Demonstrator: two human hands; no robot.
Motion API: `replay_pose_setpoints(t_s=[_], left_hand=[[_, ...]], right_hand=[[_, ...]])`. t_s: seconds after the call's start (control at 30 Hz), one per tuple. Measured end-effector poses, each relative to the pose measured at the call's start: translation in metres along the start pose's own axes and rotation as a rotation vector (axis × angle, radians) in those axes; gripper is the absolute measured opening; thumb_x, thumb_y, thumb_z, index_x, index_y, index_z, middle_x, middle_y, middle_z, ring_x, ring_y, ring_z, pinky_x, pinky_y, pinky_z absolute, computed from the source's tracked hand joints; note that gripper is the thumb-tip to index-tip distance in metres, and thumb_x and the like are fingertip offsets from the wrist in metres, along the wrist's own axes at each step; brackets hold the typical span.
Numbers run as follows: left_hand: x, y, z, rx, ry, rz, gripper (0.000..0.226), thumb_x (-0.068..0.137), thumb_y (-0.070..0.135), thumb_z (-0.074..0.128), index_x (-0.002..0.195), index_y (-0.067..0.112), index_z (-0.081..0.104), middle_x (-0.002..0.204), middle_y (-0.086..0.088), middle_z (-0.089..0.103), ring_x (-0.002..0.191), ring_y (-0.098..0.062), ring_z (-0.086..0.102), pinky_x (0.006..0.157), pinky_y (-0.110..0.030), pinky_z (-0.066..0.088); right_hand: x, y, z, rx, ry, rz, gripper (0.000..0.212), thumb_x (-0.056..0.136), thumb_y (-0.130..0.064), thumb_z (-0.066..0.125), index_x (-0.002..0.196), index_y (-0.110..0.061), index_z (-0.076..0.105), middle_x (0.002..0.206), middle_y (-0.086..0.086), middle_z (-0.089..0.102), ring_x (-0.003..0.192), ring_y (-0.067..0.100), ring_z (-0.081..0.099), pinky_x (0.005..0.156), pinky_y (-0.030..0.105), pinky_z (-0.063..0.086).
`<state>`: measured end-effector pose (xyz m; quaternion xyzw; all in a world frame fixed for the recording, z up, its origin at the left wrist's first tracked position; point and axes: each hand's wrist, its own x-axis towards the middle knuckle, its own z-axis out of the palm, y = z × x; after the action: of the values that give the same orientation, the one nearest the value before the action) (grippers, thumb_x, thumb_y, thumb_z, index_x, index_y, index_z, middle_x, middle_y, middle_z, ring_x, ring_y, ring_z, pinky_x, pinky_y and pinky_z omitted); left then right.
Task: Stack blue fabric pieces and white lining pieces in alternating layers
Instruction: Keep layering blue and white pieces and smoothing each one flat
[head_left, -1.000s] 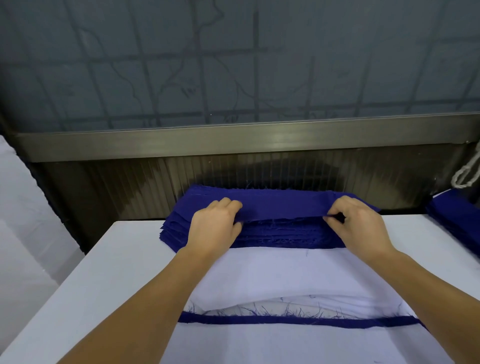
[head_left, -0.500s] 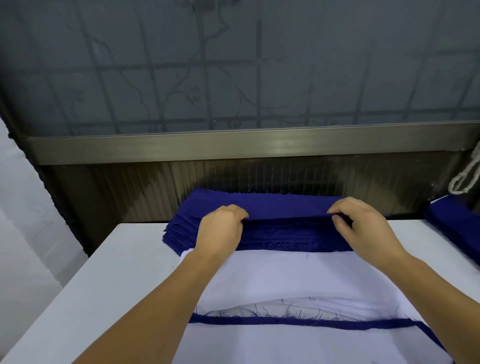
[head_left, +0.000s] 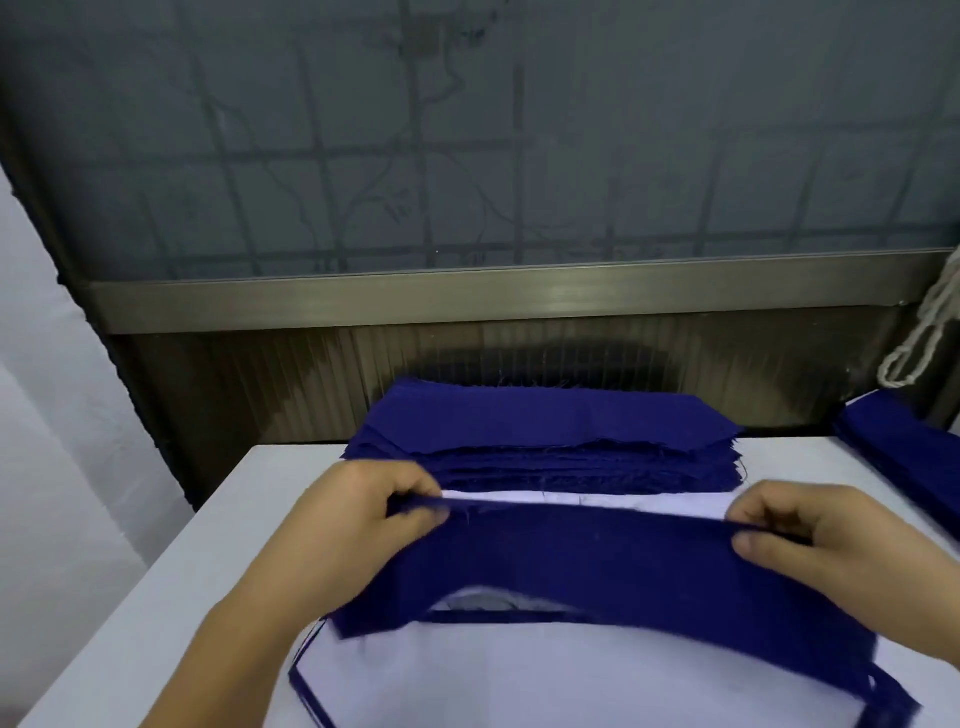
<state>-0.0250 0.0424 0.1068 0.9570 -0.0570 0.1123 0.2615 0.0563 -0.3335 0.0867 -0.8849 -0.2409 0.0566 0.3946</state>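
Fingers (head_left: 415, 491) of both hands pinch a blue fabric piece (head_left: 597, 561) above the white lining piece (head_left: 519, 670); no writing shows.

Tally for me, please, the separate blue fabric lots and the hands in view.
Blue piece held: 1
Blue stacks (far, right edge): 2
Hands (left, right): 2
Total: 5

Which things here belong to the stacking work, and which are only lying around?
Belonging to the job:
- long dark blue fabric piece, pinched at its ends by left hand and right hand
- pile of dark blue fabric pieces at the table's far edge
- white lining piece on the near stack

Lying about:
- second dark blue fabric pile, far right
- off-white looped cord
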Motion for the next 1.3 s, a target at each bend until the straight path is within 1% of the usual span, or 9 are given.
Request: replay_pose_setpoints(t_s=[0.17, 0.37, 0.53, 0.63, 0.7, 0.8, 0.93, 1.07, 1.3], left_hand=[[-0.015, -0.021, 0.026, -0.131, -0.383, -0.133, 0.011, 0.086, 0.035, 0.067, 0.076, 0.032, 0.070, 0.075, 0.020, 0.068, 0.072, 0.003, 0.062, 0.064, -0.013, 0.047], [-0.021, -0.049, 0.050, -0.093, -0.487, -0.200, 0.007, 0.084, 0.032, 0.065, 0.088, 0.037, 0.069, 0.086, 0.025, 0.066, 0.082, 0.004, 0.061, 0.072, -0.011, 0.048], [-0.017, -0.040, 0.028, -0.109, -0.116, -0.208, 0.010, 0.085, 0.027, 0.068, 0.081, 0.036, 0.068, 0.082, 0.024, 0.066, 0.079, 0.003, 0.061, 0.067, -0.015, 0.050], [-0.023, -0.032, 0.012, -0.122, 0.146, -0.130, 0.022, 0.080, 0.015, 0.074, 0.076, 0.035, 0.067, 0.082, 0.025, 0.064, 0.082, 0.004, 0.059, 0.064, -0.010, 0.050], [-0.032, -0.032, 0.008, -0.110, 0.130, -0.044, 0.027, 0.074, 0.010, 0.079, 0.074, 0.035, 0.068, 0.084, 0.022, 0.064, 0.083, 0.000, 0.060, 0.068, -0.009, 0.049], [-0.047, -0.041, 0.017, -0.078, -0.090, 0.045, 0.034, 0.067, 0.003, 0.079, 0.075, 0.035, 0.069, 0.087, 0.020, 0.064, 0.081, -0.001, 0.061, 0.069, -0.011, 0.048], [-0.058, -0.054, 0.039, 0.023, -0.294, 0.062, 0.031, 0.063, 0.017, 0.068, 0.072, 0.047, 0.063, 0.092, 0.024, 0.060, 0.087, 0.002, 0.057, 0.077, -0.015, 0.045], [-0.058, -0.054, 0.042, 0.049, -0.353, 0.078, 0.026, 0.065, 0.020, 0.067, 0.073, 0.045, 0.062, 0.091, 0.026, 0.058, 0.090, 0.004, 0.054, 0.079, -0.012, 0.042], [-0.058, -0.045, 0.049, 0.152, -0.330, 0.122, 0.013, 0.070, 0.028, 0.060, 0.082, 0.030, 0.063, 0.086, 0.022, 0.053, 0.089, 0.008, 0.046, 0.081, -0.010, 0.038]], right_hand=[[-0.007, 0.021, 0.017, 0.071, -0.362, 0.178, 0.006, 0.087, -0.021, 0.070, 0.084, -0.022, 0.074, 0.088, 0.002, 0.075, 0.079, 0.011, 0.069, 0.072, 0.021, 0.051], [-0.007, 0.032, 0.023, -0.008, -0.403, 0.245, 0.009, 0.082, -0.022, 0.069, 0.088, -0.024, 0.076, 0.093, -0.004, 0.074, 0.089, 0.014, 0.069, 0.085, 0.030, 0.054], [-0.005, 0.019, 0.016, -0.031, -0.020, 0.137, 0.026, 0.088, -0.015, 0.068, 0.082, -0.041, 0.069, 0.085, -0.014, 0.072, 0.077, 0.003, 0.066, 0.068, 0.015, 0.049], [-0.014, 0.019, 0.014, -0.215, 0.411, -0.139, 0.030, 0.087, -0.015, 0.064, 0.086, -0.045, 0.063, 0.091, -0.024, 0.066, 0.085, -0.003, 0.061, 0.070, 0.005, 0.043], [-0.022, 0.018, 0.020, -0.414, 0.516, -0.351, 0.024, 0.089, -0.021, 0.054, 0.091, -0.045, 0.056, 0.097, -0.027, 0.060, 0.088, -0.003, 0.056, 0.079, 0.007, 0.039], [-0.035, 0.036, 0.040, -0.564, 0.392, -0.589, 0.028, 0.098, -0.034, 0.036, 0.093, -0.028, 0.063, 0.095, -0.012, 0.063, 0.089, 0.004, 0.052, 0.087, 0.015, 0.036], [-0.053, 0.052, 0.061, -0.673, 0.195, -0.671, 0.031, 0.099, -0.032, 0.032, 0.086, -0.030, 0.060, 0.085, -0.012, 0.061, 0.082, 0.001, 0.049, 0.081, 0.015, 0.038], [-0.061, 0.048, 0.061, -0.664, 0.227, -0.553, 0.042, 0.089, -0.021, 0.032, 0.069, -0.024, 0.069, 0.076, -0.010, 0.062, 0.076, 0.001, 0.048, 0.073, 0.017, 0.038], [-0.067, 0.028, 0.065, -0.698, 0.311, -0.465, 0.026, 0.074, -0.012, 0.039, 0.058, -0.021, 0.057, 0.064, -0.009, 0.049, 0.065, 0.004, 0.039, 0.063, 0.018, 0.035]])
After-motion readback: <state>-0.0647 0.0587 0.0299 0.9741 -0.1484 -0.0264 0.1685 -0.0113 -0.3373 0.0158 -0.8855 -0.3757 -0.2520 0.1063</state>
